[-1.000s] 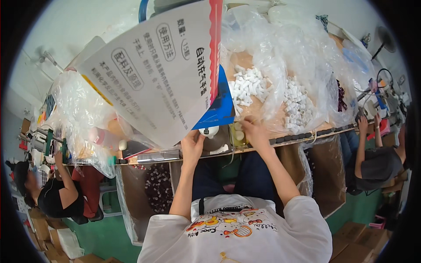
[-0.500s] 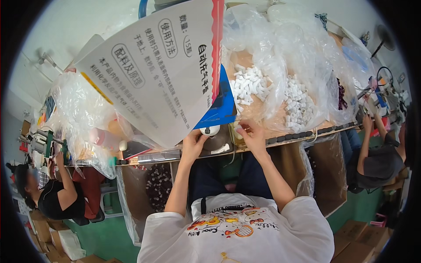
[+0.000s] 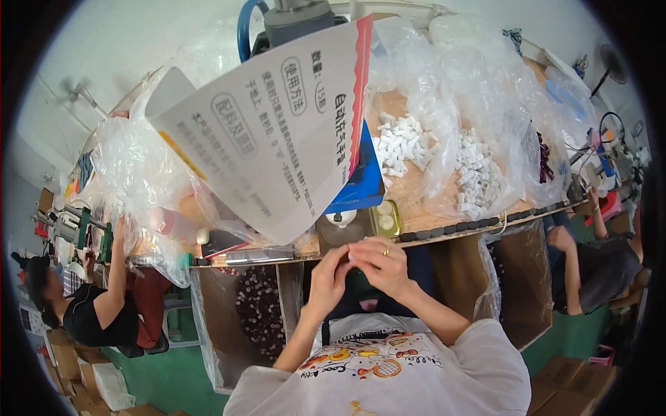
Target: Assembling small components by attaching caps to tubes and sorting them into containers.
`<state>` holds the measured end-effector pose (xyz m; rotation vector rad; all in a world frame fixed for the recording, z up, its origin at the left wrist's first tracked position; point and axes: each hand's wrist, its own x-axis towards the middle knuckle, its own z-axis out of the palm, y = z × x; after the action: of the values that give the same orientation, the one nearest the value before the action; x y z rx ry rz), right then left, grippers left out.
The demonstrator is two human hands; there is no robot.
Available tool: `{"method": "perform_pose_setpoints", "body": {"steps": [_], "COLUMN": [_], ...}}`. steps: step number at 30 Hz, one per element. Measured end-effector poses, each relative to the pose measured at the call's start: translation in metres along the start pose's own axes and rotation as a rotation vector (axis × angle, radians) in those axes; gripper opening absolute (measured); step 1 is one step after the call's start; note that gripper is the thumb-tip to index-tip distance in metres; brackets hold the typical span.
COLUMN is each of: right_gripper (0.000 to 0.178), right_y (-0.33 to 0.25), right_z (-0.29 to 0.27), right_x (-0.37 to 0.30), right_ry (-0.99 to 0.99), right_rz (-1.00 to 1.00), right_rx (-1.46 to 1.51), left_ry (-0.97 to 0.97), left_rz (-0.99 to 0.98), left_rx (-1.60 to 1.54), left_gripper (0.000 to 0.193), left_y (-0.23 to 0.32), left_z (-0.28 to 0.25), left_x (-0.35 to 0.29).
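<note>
My left hand and my right hand meet just in front of the table edge, above my lap. Their fingertips are closed together around a small white piece, mostly hidden by the fingers. Right behind them on the table is a small clear-sided tub with a yellowish rim and pale contents. To its left, a round white part sits under a blue machine body. A large printed white sheet covers much of that machine.
Piles of small white plastic pieces and short white tubes lie on plastic bags to the right. Dark pieces line the table edge. Below left stands an open bin of dark caps. Co-workers sit at both sides.
Both hands have drawn back from the machine and tub toward my body and come together at the fingertips. The co-worker at right has lowered an arm.
</note>
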<state>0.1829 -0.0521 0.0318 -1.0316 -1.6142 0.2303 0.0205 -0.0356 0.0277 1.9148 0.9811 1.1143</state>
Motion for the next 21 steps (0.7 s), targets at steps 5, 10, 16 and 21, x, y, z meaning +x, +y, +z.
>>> {"method": "perform_pose_setpoints", "body": {"steps": [5, 10, 16, 21], "right_gripper": [0.022, 0.017, 0.008, 0.018], "right_y": [0.014, 0.081, 0.029, 0.013], "right_z": [0.005, 0.054, 0.055, -0.012], "right_x": [0.007, 0.027, 0.032, -0.071], "right_ry": [-0.007, -0.101, -0.042, 0.303], "right_rz": [0.368, 0.131, 0.587, 0.725], "right_rx": [0.225, -0.072, 0.307, 0.142], "left_ry": [0.116, 0.181, 0.208, 0.151], "left_rz": [-0.273, -0.153, -0.269, -0.184], "left_rx": [-0.283, -0.116, -0.128, -0.144], "left_gripper": [0.038, 0.037, 0.036, 0.036], "left_y": [-0.01, -0.032, -0.039, -0.04], "left_z": [0.015, 0.019, 0.007, 0.008], "left_x": [-0.034, -0.024, -0.028, -0.036]}}
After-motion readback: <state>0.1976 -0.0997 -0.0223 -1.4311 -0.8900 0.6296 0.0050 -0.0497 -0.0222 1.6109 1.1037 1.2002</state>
